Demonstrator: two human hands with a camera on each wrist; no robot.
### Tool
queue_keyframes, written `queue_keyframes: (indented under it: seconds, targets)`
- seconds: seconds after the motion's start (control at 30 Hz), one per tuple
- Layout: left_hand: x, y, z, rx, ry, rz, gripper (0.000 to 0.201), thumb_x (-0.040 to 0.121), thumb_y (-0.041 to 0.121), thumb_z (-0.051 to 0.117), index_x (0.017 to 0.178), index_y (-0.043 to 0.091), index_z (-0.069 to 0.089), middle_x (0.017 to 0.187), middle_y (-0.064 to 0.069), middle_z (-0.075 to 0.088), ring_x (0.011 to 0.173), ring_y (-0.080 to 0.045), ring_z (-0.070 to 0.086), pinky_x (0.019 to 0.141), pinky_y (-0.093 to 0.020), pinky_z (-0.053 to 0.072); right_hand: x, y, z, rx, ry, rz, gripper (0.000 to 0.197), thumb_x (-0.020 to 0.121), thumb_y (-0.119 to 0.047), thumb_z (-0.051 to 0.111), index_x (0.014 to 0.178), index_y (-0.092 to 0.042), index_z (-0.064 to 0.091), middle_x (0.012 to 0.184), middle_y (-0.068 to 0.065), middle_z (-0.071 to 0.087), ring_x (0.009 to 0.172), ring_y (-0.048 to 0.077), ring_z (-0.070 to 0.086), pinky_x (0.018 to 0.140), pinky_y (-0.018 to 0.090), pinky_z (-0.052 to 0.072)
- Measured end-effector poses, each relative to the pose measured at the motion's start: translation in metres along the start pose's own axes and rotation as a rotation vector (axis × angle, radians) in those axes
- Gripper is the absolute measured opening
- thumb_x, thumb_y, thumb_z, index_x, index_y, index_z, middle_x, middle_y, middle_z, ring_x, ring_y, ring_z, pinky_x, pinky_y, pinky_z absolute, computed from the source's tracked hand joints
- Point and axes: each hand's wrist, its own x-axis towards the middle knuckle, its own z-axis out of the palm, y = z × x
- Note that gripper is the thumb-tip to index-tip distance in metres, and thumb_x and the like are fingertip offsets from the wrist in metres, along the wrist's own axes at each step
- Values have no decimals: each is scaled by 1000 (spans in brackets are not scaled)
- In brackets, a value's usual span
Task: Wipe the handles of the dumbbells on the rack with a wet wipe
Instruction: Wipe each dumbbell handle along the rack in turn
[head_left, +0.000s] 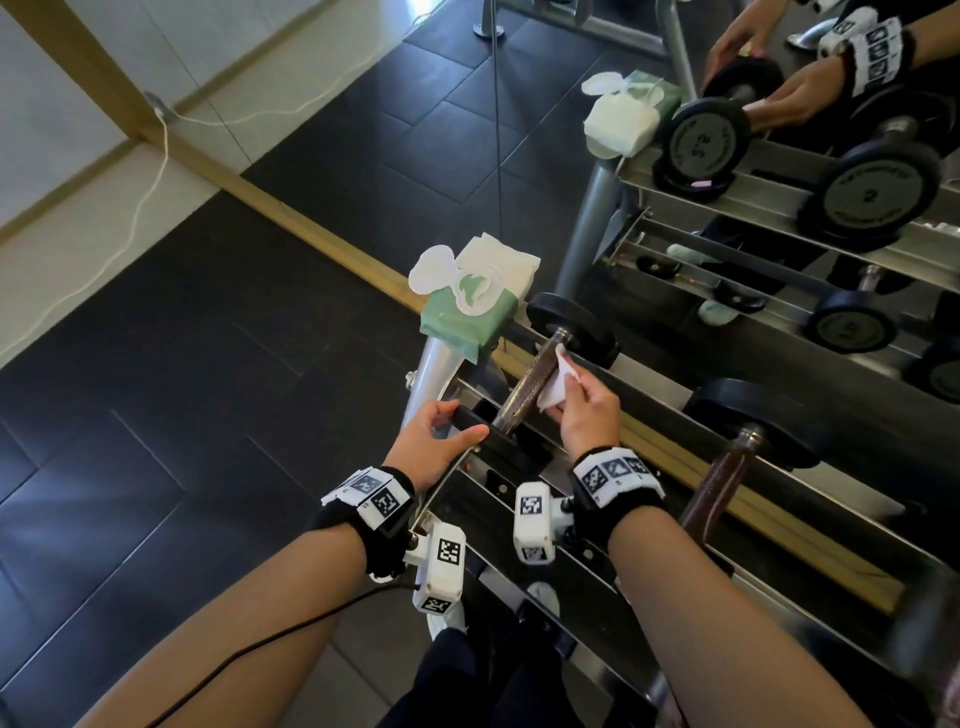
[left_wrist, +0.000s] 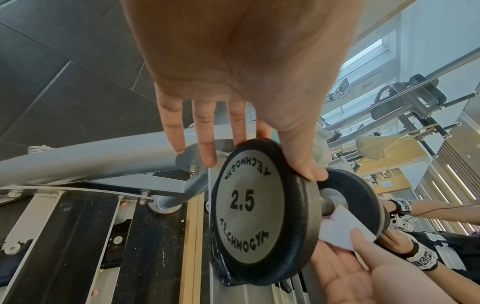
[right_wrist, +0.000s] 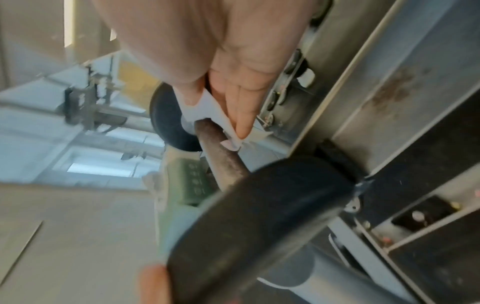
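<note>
A dumbbell (head_left: 540, 384) is lying on the top shelf of the rack (head_left: 779, 499), at its left end. Its near plate (left_wrist: 262, 211) is gripped at the rim by the left hand (head_left: 431, 447), thumb on the upper edge and fingers reaching over the far side. On the plate's face "2.5" is printed, with "TECHNOGYM" curved above and below it. The handle (head_left: 530, 387) is knurled and dark. A white wipe (head_left: 556, 387) is pinched by the right hand (head_left: 589, 413) between thumb and fingers and is pressed against the handle near the far plate (head_left: 571, 322). A green wipe pack (head_left: 467, 312) with its clear lid flipped open is set on the rack's left corner, just beside the far plate. A second dumbbell (head_left: 737, 467) is seen further right on the same shelf. In the mirror (head_left: 779, 156) behind, plates marked "2.5" and "2" are reflected.
</note>
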Motion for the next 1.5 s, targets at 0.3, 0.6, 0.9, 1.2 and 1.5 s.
queue_keyframes:
  seconds: [0.3,0.6,0.9,1.2,1.5]
  targets:
    - [1,-6,1,-39,12,12,62,79,48,74,132,25,52,134,8,54,118,-3,47,97,-24,31,0,9,-6,-166,226,0,28,103,-18,44,120,-10,65,116,9,65,108,25,61,86,32,46]
    - [5,-10,2,-50,9,11,68,75,55,74,133,28,52,137,7,53,124,-6,47,106,-34,41,14,5,7,241,83,241,21,102,-12,47,103,-21,66,122,17,61,104,32,64,73,37,59]
    - [2,-8,3,-30,22,15,70,76,58,72,136,29,49,139,8,52,121,-3,46,95,-24,32,4,17,17,141,146,155,20,100,-18,51,101,-26,70,110,6,68,106,22,64,104,46,48]
    - [-1,-8,4,-53,32,10,66,77,57,71,134,31,51,138,6,53,123,-8,48,94,-24,32,15,6,13,411,122,239,28,103,-11,44,98,-27,66,118,15,65,95,25,68,63,31,60]
    - [-1,-7,3,-60,28,21,61,78,54,72,132,31,53,135,7,54,119,-4,47,94,-24,31,-11,31,17,247,35,281,29,103,-15,44,121,-22,66,122,13,66,107,27,66,95,47,55]
